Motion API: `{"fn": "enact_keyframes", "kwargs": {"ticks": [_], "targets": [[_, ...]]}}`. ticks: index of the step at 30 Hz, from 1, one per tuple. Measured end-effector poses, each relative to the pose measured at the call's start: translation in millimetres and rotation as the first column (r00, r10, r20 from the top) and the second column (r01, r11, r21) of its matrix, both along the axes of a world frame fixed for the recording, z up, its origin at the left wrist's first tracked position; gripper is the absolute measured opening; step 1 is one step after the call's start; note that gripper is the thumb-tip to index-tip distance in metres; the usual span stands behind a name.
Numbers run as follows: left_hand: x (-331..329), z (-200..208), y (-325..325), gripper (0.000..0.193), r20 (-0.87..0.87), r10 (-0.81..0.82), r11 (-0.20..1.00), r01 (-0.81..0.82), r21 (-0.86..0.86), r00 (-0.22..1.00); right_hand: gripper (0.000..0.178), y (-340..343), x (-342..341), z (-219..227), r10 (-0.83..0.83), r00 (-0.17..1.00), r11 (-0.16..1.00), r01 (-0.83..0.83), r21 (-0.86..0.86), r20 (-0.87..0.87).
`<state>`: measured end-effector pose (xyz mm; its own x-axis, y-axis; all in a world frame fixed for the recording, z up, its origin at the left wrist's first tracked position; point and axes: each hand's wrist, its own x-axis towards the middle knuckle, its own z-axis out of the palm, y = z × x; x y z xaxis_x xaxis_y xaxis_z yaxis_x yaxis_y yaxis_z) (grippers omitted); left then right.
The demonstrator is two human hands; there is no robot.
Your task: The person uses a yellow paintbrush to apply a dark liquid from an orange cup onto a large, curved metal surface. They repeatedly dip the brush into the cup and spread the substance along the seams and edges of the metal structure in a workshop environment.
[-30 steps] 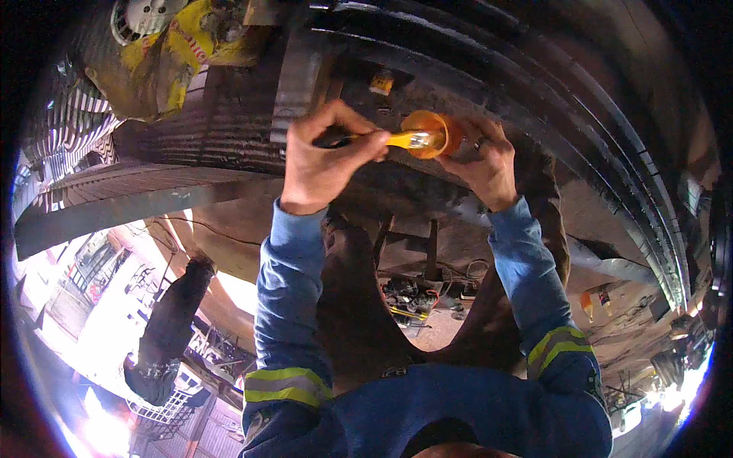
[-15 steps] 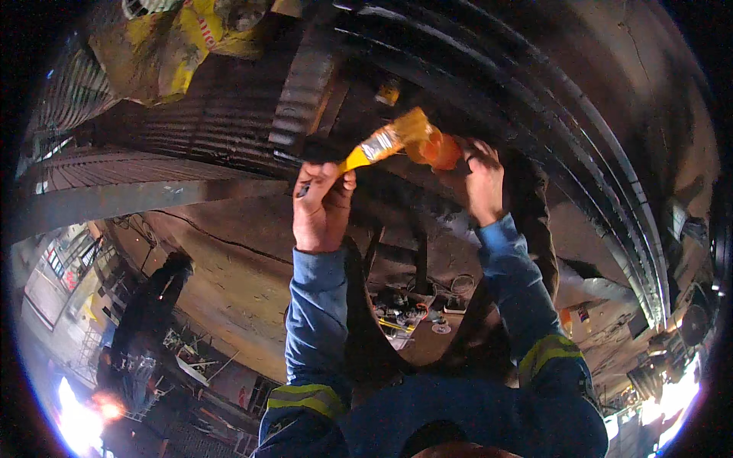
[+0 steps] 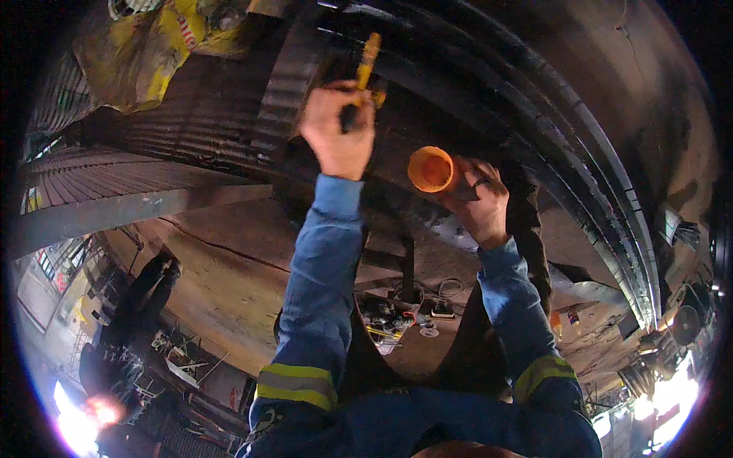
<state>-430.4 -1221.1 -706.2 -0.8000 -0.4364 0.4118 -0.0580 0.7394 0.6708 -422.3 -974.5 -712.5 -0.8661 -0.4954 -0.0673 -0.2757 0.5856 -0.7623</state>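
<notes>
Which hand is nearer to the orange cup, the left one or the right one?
Right. The right hand holds the orange cup at its side; the left hand is apart from it, up and to the left, gripping a yellow-handled tool.

I see a yellow-handled brush [image 3: 365, 67], an orange cup [image 3: 431, 169], blue sleeves [image 3: 324, 267] with yellow-and-grey reflective bands, and dark ribbed metal [image 3: 191, 130].

Dim scene; glare flares lower left and lower right; fisheye bending, black rim.

The brush [image 3: 365, 67] stands above the left hand [image 3: 339, 131], left of the cup [image 3: 431, 169] in the right hand [image 3: 476, 203].
</notes>
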Motion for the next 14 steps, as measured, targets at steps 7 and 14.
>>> {"fn": "enact_keyframes", "kwargs": {"ticks": [7, 14], "targets": [[9.4, 9.9, 55.7, 0.023, 0.035, -0.289, 0.821, 0.229, 0.523, 0.957, 0.065, 34.3, -11.9, 12.3, -0.144, 0.988, 0.987, 0.141, -0.074, -0.05], [0.2, -18.5, -24.4, 0.019, -0.024, 0.211, 0.928, -0.193, 0.319, 0.977, 0.069, 40.0, -19.1, 20.4, -0.158, 0.987, 0.984, 0.154, -0.093, -0.033]]}}
